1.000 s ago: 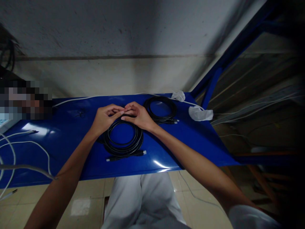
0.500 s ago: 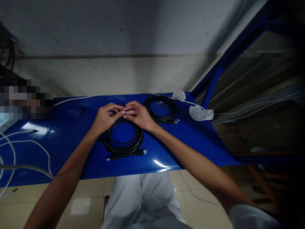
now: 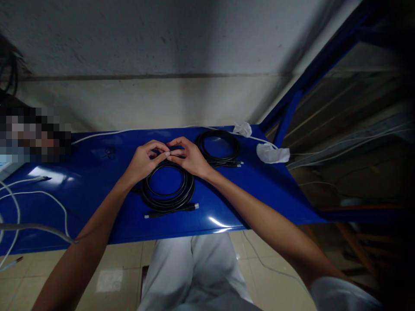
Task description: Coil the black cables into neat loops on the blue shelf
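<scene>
A coiled black cable (image 3: 168, 201) lies on the blue table, with its two metal-tipped plugs at the near side. Over the coil's far edge, my left hand (image 3: 147, 160) and my right hand (image 3: 188, 157) meet with fingertips pinched together. Whatever is between the fingertips is too small and too covered to make out. A second black cable coil (image 3: 238, 149) rests just right of my right hand, its plugs pointing right. Left of my left hand are a few small thin black ties (image 3: 109, 153).
The blue table (image 3: 259, 194) stands against a wall. White cables (image 3: 66, 211) loop over its left side, and another white cable (image 3: 119, 131) runs along the back. Crumpled white wrapping (image 3: 272, 153) sits at the right. A blurred-out person (image 3: 35, 134) is at far left.
Both hands stay at the coil's far edge, with only slight shifts of the fingers. The cable coils stay where they were.
</scene>
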Available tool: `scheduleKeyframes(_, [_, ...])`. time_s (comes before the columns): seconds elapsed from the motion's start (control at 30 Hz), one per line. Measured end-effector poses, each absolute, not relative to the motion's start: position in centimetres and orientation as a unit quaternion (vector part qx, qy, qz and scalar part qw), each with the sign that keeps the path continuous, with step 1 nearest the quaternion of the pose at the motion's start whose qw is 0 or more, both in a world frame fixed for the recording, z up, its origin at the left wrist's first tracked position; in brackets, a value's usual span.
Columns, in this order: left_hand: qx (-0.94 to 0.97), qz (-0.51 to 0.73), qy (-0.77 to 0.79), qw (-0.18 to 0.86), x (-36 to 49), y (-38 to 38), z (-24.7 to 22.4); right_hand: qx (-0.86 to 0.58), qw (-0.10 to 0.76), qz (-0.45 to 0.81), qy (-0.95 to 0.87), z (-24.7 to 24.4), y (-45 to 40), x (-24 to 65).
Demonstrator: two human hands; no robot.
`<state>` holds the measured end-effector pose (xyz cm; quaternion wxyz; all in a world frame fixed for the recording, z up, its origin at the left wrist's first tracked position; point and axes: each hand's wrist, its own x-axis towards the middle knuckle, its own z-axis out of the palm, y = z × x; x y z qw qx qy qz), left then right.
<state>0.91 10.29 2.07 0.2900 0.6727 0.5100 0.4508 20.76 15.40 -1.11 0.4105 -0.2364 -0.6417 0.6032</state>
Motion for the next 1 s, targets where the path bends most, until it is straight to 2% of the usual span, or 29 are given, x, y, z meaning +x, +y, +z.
scheduleKeyframes(0.27, [0.661, 0.458, 0.517, 0.294, 0.6, 10.4, 1.7, -0.254, 0.414, 0.588, -0.647, -1.3, 15.5, 20.9])
scheduleKeyframes(0.53, [0.685, 0.449, 0.526, 0.229, 0.7, 10.1, 1.9, -0.257, 0.435, 0.549, -0.666, -1.4, 15.7, 20.9])
scheduleKeyframes(0.73, [0.709, 0.433, 0.521, 0.197, 1.0, 9.8, 2.6, -0.249, 0.401, 0.557, -0.683, -1.0, 16.0, 21.1])
scheduleKeyframes(1.0, [0.712, 0.444, 0.508, 0.196, 0.8, 9.6, 2.6, -0.243, 0.403, 0.543, -0.695, -0.9, 16.0, 21.3])
